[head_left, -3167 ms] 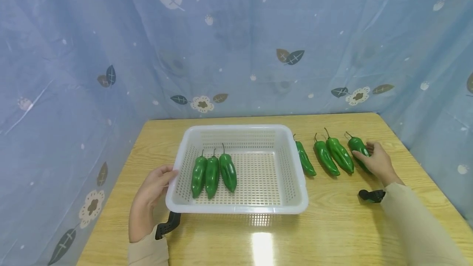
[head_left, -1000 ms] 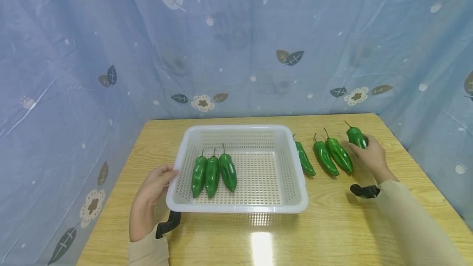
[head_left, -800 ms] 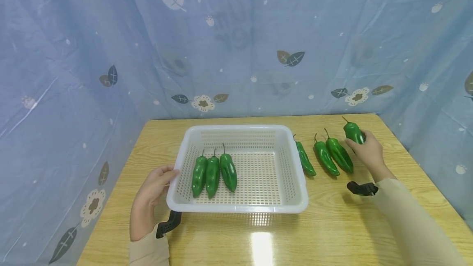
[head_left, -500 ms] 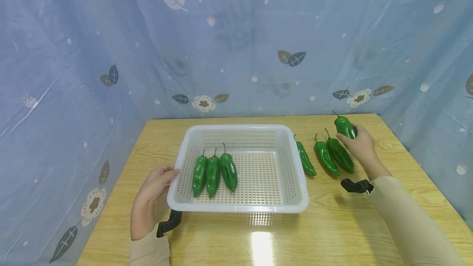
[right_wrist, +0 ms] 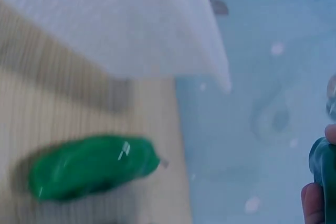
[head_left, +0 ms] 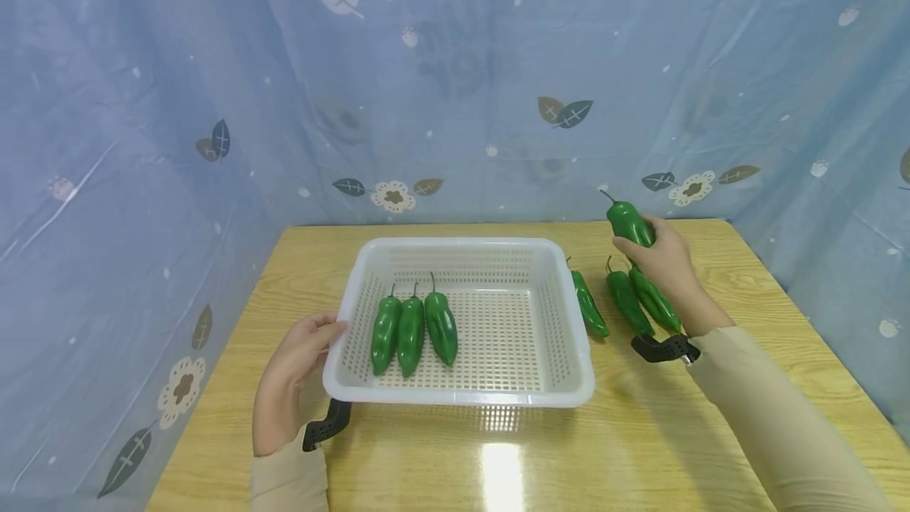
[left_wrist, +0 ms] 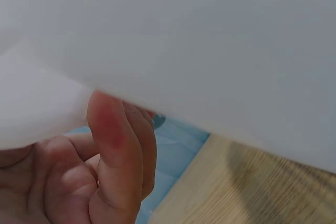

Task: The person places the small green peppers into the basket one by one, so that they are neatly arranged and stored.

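Three peppers are lying in the white basket. Right hand is holding a fourth pepper aloft, fingers curled round it, right of the basket; left hand is gripping the left rim. A loose hold could be letting it slip onto the table peppers.

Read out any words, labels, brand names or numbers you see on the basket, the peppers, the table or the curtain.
None: no words, numbers or brands can be read in any view.
The white basket is plain.
The green pepper in the right hand bears no sticker.
The blue curtain shows only leaf and flower prints.
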